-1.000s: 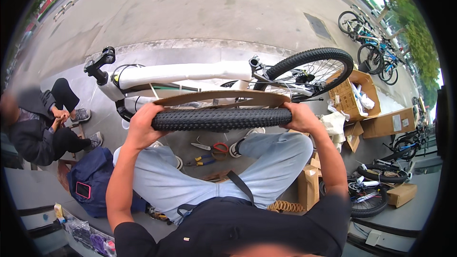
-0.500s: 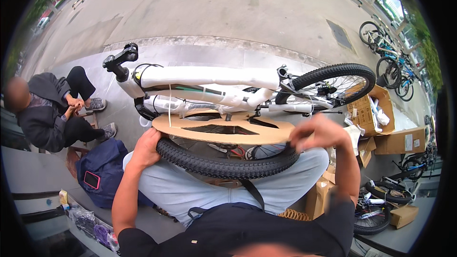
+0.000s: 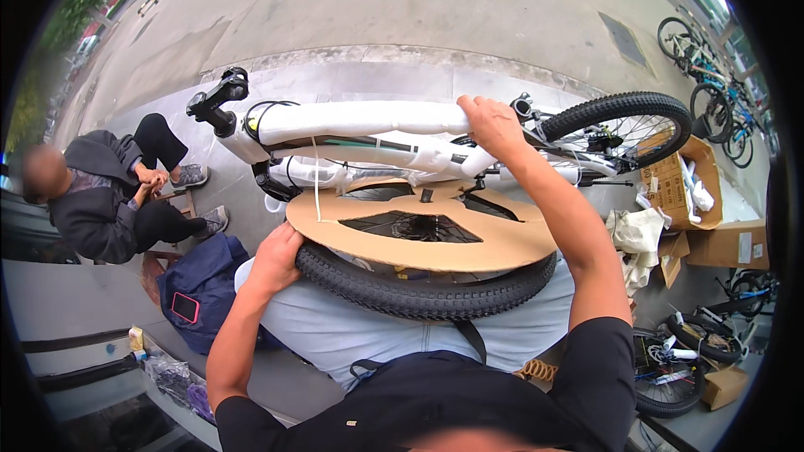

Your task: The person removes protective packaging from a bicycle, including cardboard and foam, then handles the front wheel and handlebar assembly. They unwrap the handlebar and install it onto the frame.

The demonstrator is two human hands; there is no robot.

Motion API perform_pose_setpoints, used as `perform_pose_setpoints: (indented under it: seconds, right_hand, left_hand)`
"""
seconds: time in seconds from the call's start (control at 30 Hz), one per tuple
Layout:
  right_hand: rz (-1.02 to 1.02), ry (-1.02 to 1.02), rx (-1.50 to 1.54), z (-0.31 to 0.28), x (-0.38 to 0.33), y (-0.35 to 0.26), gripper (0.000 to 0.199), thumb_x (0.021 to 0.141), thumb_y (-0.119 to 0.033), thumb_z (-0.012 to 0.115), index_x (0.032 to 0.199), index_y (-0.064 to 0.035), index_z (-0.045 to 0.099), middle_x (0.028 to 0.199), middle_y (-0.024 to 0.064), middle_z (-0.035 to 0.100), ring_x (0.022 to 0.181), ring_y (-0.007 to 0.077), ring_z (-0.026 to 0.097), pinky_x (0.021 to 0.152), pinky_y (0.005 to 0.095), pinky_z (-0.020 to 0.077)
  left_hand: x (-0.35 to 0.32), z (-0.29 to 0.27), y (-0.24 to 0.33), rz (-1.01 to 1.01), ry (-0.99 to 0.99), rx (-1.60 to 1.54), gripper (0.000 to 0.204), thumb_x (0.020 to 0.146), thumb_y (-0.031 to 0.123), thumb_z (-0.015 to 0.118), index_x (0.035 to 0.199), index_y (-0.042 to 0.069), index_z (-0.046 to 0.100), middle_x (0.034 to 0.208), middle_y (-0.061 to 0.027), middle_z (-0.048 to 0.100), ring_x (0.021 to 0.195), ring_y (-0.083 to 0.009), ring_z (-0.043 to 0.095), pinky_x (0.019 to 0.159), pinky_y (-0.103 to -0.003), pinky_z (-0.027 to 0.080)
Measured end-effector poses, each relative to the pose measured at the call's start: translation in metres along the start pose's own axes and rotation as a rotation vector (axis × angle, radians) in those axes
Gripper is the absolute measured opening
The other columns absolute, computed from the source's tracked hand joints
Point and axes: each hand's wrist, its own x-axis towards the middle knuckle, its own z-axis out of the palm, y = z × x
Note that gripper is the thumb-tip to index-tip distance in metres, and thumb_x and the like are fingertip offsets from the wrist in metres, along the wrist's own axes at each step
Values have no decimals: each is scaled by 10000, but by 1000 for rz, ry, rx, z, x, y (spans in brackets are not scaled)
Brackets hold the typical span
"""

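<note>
A bicycle wheel (image 3: 419,298) with a knobbly black tyre rests across my lap. Over its spokes lies a round cardboard cover (image 3: 502,249) with cut-out windows, the hub and disc partly showing through. My left hand (image 3: 278,258) grips the wheel at its left side, fingers hidden under the cardboard rim. Beyond the wheel, a bicycle frame (image 3: 360,119) in white foam wrap lies on its side. My right hand (image 3: 496,127) is closed around its wrapped tube near the seat end. The frame's rear wheel (image 3: 615,108) is fitted; a black stem (image 3: 219,104) sticks up at the left.
A person (image 3: 109,188) sits at the left, hands together. Near them lie a dark blue cloth (image 3: 213,280) and a phone (image 3: 185,308). Open cardboard boxes (image 3: 729,245) and loose bike parts (image 3: 670,372) stand at the right. Several bicycles (image 3: 712,100) are parked farther back.
My right hand has moved from the wheel's right side up and away onto the wrapped frame tube. The wheel and cardboard cover now show a flatter face. My left hand keeps its hold.
</note>
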Motion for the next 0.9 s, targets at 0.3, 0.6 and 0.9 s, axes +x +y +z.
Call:
perform_pose_setpoints:
  seconds: [0.3, 0.6, 0.9]
  right_hand:
    - [-13, -107, 303, -86, -20, -25, 810, 856, -231, 878, 1565, -96, 510, 1476, 217, 627, 1345, 404, 611, 1131, 484, 497]
    - [-290, -1099, 1132, -216, -199, -73, 333, 1084, -243, 642, 1361, -60, 675, 1282, 164, 735, 1124, 388, 720, 945, 476, 596]
    - [90, -494, 839, -19, -292, -167, 437, 1036, -248, 627, 1426, -54, 656, 1496, 253, 605, 1419, 465, 531, 1228, 497, 407]
  left_hand:
    - [14, -8, -2, -6, -5, 28, 508, 746, 51, 814, 1234, 33, 672, 1139, -193, 709, 1066, -443, 696, 906, -480, 577]
    - [2, -34, 30, 12, -113, 81, 562, 722, 171, 857, 1232, 13, 681, 1243, -180, 714, 1201, -418, 682, 1062, -485, 547]
    - [66, -105, 3, 36, 424, 37, 364, 900, 64, 796, 1255, 18, 724, 1268, -179, 751, 1186, -366, 722, 1049, -434, 553]
